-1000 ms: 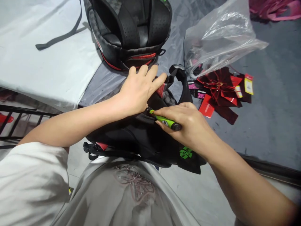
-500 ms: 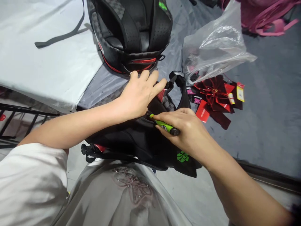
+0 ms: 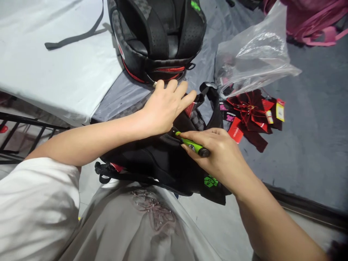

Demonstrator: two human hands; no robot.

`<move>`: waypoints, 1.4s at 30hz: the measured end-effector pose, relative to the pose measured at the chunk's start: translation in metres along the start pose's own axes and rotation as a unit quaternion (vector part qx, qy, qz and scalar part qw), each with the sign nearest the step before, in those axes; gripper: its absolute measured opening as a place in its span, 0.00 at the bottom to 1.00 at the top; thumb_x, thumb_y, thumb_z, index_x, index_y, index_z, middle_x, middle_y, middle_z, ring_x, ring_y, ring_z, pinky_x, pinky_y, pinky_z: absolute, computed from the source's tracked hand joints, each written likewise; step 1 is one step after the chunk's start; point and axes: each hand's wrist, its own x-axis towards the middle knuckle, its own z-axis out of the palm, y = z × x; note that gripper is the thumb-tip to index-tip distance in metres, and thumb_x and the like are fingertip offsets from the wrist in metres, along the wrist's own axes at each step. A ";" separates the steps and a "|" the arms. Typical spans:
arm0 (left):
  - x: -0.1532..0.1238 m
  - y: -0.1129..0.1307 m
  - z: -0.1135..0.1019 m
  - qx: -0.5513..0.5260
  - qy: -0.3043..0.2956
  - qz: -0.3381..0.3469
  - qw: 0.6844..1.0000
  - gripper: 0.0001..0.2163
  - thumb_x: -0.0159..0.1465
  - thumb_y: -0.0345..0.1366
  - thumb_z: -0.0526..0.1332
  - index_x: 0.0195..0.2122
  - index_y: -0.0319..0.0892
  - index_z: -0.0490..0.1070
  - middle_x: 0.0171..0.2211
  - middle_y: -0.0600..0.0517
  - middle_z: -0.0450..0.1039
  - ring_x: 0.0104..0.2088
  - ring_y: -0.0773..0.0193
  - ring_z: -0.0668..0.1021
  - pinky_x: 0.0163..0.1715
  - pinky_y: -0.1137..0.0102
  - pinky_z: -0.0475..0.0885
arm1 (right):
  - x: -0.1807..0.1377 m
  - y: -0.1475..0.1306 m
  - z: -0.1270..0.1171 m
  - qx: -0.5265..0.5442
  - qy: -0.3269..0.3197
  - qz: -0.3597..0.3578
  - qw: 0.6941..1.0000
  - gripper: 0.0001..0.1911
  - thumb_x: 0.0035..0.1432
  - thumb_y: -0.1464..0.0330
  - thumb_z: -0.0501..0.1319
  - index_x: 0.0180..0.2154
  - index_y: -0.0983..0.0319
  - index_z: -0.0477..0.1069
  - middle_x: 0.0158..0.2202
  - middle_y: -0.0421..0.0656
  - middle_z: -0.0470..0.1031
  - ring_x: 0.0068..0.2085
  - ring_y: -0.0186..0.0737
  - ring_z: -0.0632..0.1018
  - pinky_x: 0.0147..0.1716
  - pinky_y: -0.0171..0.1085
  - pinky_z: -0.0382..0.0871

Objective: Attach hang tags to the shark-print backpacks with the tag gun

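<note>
The grey table (image 3: 310,145) bears the farther black backpack (image 3: 160,41), plastic bag (image 3: 255,59), red tags (image 3: 251,114) and pink bag (image 3: 308,20).

Clear bag (image 3: 258,54) on grey surface (image 3: 307,152), red tags (image 3: 252,112) just beside it. I see pink bag (image 3: 319,18) at top right, black rack (image 3: 27,120) far left.

Single head-worn view; it faces forward and down past the grey garment (image 3: 119,221), onto the table (image 3: 307,152) close below.
</note>
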 end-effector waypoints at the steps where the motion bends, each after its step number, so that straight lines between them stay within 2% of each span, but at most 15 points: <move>1: 0.000 0.000 0.000 -0.001 0.002 0.000 1.000 0.40 0.61 0.48 0.64 0.70 0.47 0.46 0.66 0.41 0.55 0.61 0.37 0.61 0.59 0.47 0.57 | 0.000 0.000 0.000 -0.001 0.002 0.002 1.000 0.11 0.62 0.69 0.62 0.47 0.58 0.77 0.44 0.43 0.83 0.38 0.43 0.82 0.41 0.44 0.68; 14: -0.001 -0.002 0.004 0.003 0.019 0.003 1.000 0.40 0.60 0.51 0.64 0.69 0.48 0.47 0.65 0.42 0.55 0.62 0.38 0.61 0.59 0.49 0.56 | -0.003 -0.005 0.004 -0.001 0.010 0.035 0.999 0.12 0.61 0.69 0.63 0.47 0.58 0.78 0.42 0.43 0.83 0.37 0.42 0.82 0.40 0.42 0.69; 21: 0.001 0.001 -0.001 -0.010 -0.014 0.001 1.000 0.43 0.59 0.47 0.67 0.70 0.44 0.46 0.67 0.38 0.52 0.63 0.35 0.59 0.60 0.47 0.55 | -0.003 -0.006 0.014 0.026 0.032 0.047 0.998 0.12 0.61 0.69 0.62 0.46 0.57 0.78 0.42 0.43 0.83 0.37 0.42 0.82 0.41 0.42 0.71; 23: 0.002 -0.003 -0.004 -0.013 -0.024 0.005 1.000 0.44 0.58 0.47 0.67 0.71 0.45 0.44 0.68 0.38 0.51 0.64 0.33 0.58 0.61 0.46 0.55 | -0.005 -0.006 0.015 0.031 0.028 0.057 0.997 0.11 0.61 0.69 0.62 0.46 0.57 0.78 0.39 0.43 0.83 0.35 0.43 0.81 0.39 0.42 0.72; 26: -0.002 -0.020 -0.013 -0.022 -0.071 0.039 0.996 0.48 0.56 0.45 0.69 0.72 0.49 0.41 0.71 0.41 0.45 0.65 0.35 0.57 0.60 0.50 0.60 | -0.009 -0.005 0.014 0.043 0.043 0.062 0.996 0.11 0.62 0.68 0.62 0.45 0.57 0.78 0.38 0.43 0.83 0.34 0.43 0.81 0.38 0.42 0.72; 28: -0.013 -0.033 -0.020 -0.032 -0.098 0.040 0.994 0.52 0.54 0.44 0.70 0.73 0.52 0.36 0.73 0.42 0.39 0.65 0.38 0.58 0.58 0.54 0.64 | -0.010 -0.008 0.017 0.056 0.065 0.041 0.995 0.10 0.62 0.68 0.62 0.45 0.58 0.77 0.39 0.43 0.83 0.35 0.42 0.82 0.39 0.41 0.71; 31: -0.040 -0.046 -0.028 -0.028 -0.110 0.003 0.994 0.57 0.52 0.44 0.71 0.72 0.54 0.27 0.73 0.41 0.34 0.64 0.41 0.62 0.54 0.57 0.68 | -0.006 -0.021 0.030 0.075 0.104 -0.015 0.992 0.10 0.63 0.69 0.62 0.45 0.58 0.77 0.41 0.43 0.83 0.36 0.41 0.82 0.41 0.41 0.69; 36: -0.094 -0.045 -0.025 0.008 -0.112 -0.098 0.989 0.60 0.53 0.43 0.72 0.71 0.57 0.21 0.74 0.40 0.26 0.60 0.42 0.67 0.47 0.59 0.73 | 0.006 -0.054 0.064 0.107 0.170 -0.084 0.976 0.11 0.65 0.72 0.60 0.48 0.60 0.75 0.47 0.45 0.82 0.43 0.40 0.83 0.43 0.40 0.67; 39: -0.111 -0.044 -0.016 0.025 -0.102 -0.155 0.982 0.59 0.54 0.42 0.71 0.71 0.58 0.20 0.74 0.39 0.26 0.58 0.42 0.69 0.45 0.58 0.74 | 0.011 -0.064 0.078 0.101 0.171 -0.099 0.975 0.12 0.65 0.73 0.59 0.49 0.60 0.75 0.50 0.47 0.80 0.46 0.41 0.83 0.43 0.40 0.66; 42: -0.113 -0.045 -0.008 0.029 -0.092 -0.181 0.979 0.59 0.54 0.41 0.71 0.71 0.59 0.20 0.74 0.39 0.30 0.58 0.41 0.68 0.46 0.56 0.74 | 0.014 -0.064 0.082 0.102 0.152 -0.097 0.978 0.13 0.66 0.72 0.59 0.50 0.59 0.75 0.50 0.47 0.80 0.46 0.42 0.82 0.42 0.41 0.66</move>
